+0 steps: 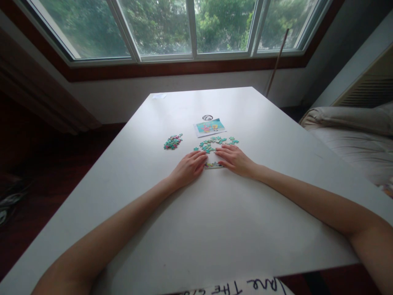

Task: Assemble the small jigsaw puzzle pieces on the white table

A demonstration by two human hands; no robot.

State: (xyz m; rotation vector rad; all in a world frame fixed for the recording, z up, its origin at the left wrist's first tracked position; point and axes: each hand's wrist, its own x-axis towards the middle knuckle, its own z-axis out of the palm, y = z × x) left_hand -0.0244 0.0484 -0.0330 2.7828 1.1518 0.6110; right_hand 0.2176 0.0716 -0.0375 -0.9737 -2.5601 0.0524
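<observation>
Both my hands rest flat on a white table [215, 229], fingers stretched out. My left hand [188, 167] and my right hand [235, 159] lie on either side of a short joined strip of puzzle pieces [213, 165], fingertips touching it. Just beyond my fingers lie several loose teal puzzle pieces [215, 143]. A second small heap of teal and pink pieces [172, 141] sits to the left. A reference picture card [209, 127] lies farther back.
A small dark ring-shaped object [207, 117] lies behind the card. A scrap of paper [159, 96] sits at the table's far left corner. A bed with a pillow [353, 123] stands right of the table. A thin stick [277, 61] leans below the window.
</observation>
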